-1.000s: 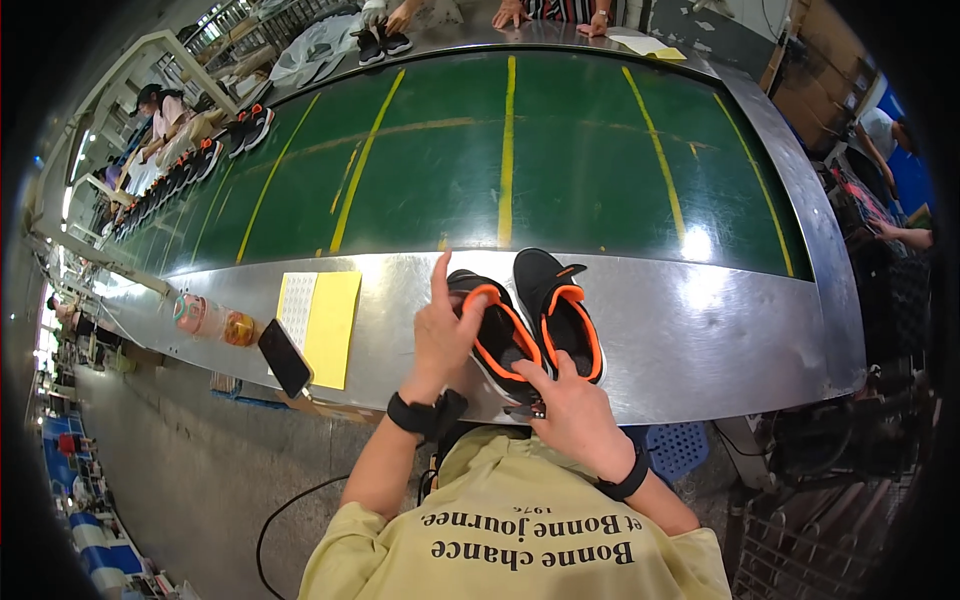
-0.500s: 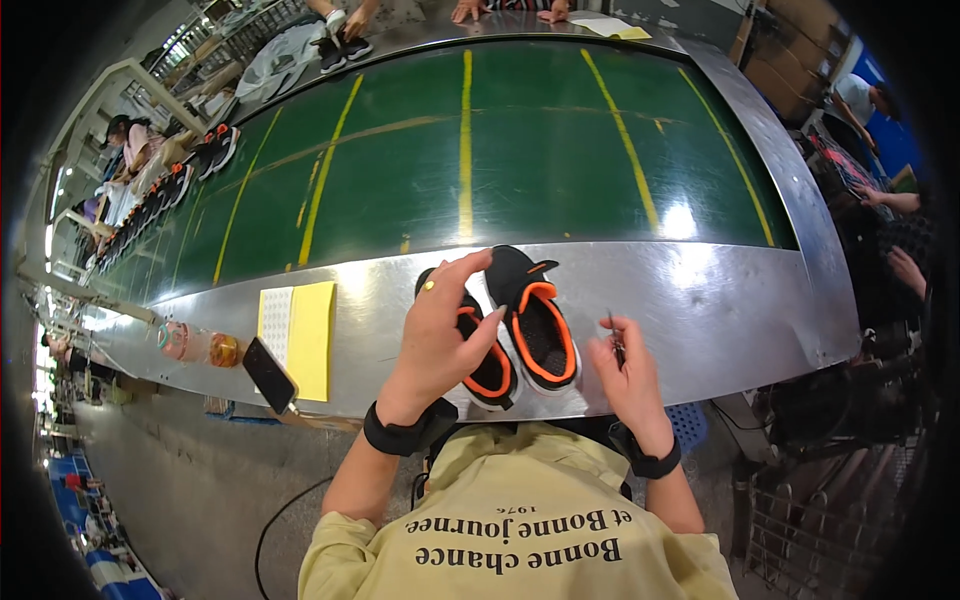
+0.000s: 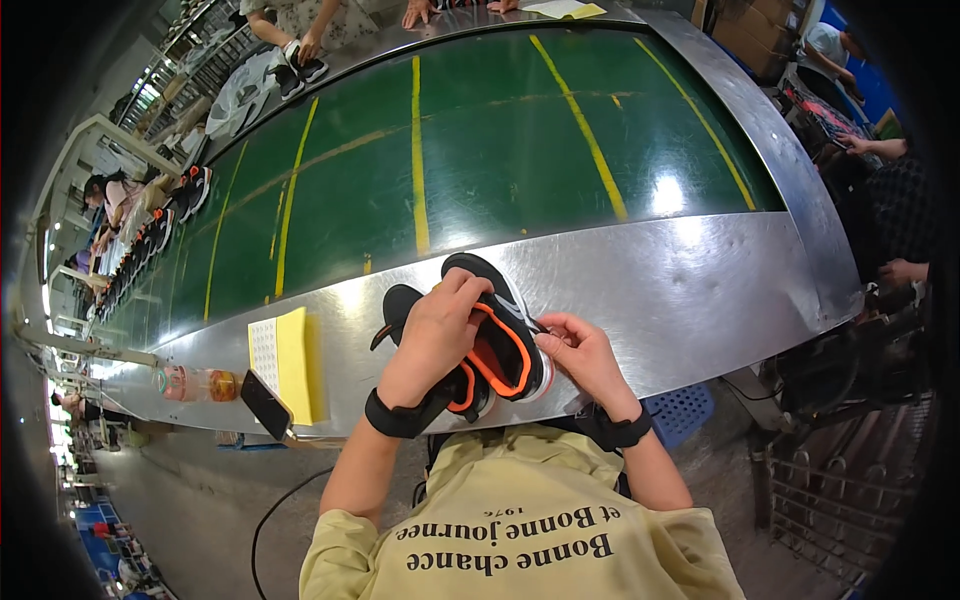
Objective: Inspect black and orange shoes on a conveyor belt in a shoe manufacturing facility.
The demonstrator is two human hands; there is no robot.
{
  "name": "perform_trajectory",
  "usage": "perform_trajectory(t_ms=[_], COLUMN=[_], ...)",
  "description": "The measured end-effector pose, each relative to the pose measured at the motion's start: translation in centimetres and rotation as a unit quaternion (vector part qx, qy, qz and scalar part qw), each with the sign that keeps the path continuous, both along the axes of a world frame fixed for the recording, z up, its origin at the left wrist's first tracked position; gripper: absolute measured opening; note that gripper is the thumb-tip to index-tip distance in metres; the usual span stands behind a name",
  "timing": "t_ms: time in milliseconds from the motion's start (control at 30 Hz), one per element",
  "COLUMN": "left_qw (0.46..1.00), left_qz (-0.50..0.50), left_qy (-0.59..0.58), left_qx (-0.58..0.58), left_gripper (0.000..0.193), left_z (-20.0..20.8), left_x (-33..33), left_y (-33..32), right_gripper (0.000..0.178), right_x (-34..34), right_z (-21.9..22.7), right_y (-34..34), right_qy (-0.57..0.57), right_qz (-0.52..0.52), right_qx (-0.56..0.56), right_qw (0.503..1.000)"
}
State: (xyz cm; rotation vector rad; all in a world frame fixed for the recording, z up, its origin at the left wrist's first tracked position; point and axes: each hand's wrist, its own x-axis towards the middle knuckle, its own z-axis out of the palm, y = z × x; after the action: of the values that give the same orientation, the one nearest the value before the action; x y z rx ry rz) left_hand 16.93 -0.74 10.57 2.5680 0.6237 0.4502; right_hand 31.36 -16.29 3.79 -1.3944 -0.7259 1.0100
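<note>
**A:** Item one: right shoe (image 3: 500,335), black with orange trim. Where do you have it?

**B:** On the steel ledge (image 3: 700,290), straight in front of you. Your left hand (image 3: 435,335) lies over its collar, fingers curled down and gripping the upper. Your right hand (image 3: 580,352) is at the heel side, thumb and forefinger pinched together on something small at the sole edge; what exactly, I cannot tell.

**A:** Item two?

**B:** Left shoe (image 3: 402,305), same colours, mostly under your left hand, touching the first shoe.

**A:** Progress?

**B:** Judging from this view, both shoes are off the belt and side by side, and you are working on the right one. Nothing shows the left one finished or either shoe set back on the belt.

**A:** Farther out?

**B:** Left of your left hand: yellow pad (image 3: 295,365) with a white sheet (image 3: 263,352) beside it, phone (image 3: 265,404) at the ledge's edge, bottle (image 3: 195,384) beyond. Past both hands: green belt (image 3: 480,150) with yellow lines. Other people work at its far end.
</note>
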Motion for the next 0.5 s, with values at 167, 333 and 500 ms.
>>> perform_trajectory(t_ms=[167,333,500], left_qw=[1.0,1.0,1.0], left_qz=[0.0,0.001,0.002], left_qy=[0.012,0.013,0.018], left_qx=[-0.014,-0.009,-0.004], left_gripper=[0.027,0.028,0.028], left_z=[0.3,0.2,0.4], left_x=[0.2,0.3,0.4], left_y=[0.0,-0.1,-0.2], right_gripper=[0.02,0.019,0.02], right_x=[0.2,0.9,1.2], right_z=[-0.6,-0.9,-0.8], right_y=[0.9,1.6,1.5], right_qy=[-0.023,-0.053,-0.087], right_qz=[0.011,0.023,0.036], right_qx=[0.012,0.034,0.039], right_qw=[1.0,0.998,0.995])
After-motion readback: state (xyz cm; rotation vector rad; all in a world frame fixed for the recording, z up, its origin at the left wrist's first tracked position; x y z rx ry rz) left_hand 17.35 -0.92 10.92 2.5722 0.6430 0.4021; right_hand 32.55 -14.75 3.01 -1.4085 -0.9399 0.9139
